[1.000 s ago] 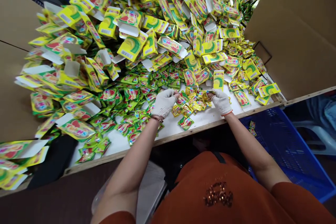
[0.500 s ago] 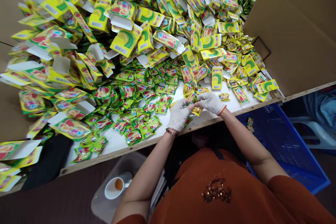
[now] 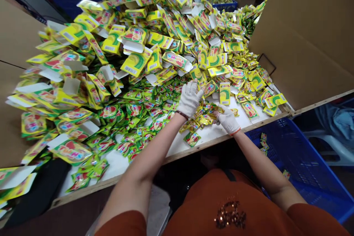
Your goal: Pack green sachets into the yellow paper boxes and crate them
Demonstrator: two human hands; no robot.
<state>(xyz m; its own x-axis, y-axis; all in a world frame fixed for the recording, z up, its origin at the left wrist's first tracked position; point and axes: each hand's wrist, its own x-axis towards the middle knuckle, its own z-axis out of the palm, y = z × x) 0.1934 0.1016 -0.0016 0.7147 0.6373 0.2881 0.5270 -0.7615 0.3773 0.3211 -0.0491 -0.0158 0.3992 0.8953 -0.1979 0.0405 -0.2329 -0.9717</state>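
Note:
Both my hands wear white knit gloves. My left hand (image 3: 190, 97) reaches forward over the table, its fingers stretched toward a small yellow-green carton (image 3: 198, 75) at the foot of the heap. My right hand (image 3: 227, 119) rests near the table's front edge, its fingers curled on a loose bunch of small yellow sachets (image 3: 203, 118). One green sachet (image 3: 191, 138) lies alone by the front edge. Green-and-red sachets (image 3: 138, 114) cover the table to the left of my hands.
A big heap of open yellow-green cartons (image 3: 138, 55) fills the white table (image 3: 215, 132) back and left. Cardboard walls (image 3: 309, 33) stand on the right and left. A blue plastic crate (image 3: 298, 162) with a few sachets sits below the table's right end.
My hands were together at the front edge, working a sachet. Now the left hand has stretched forward to the cartons and the right hand has dropped onto the yellow sachets.

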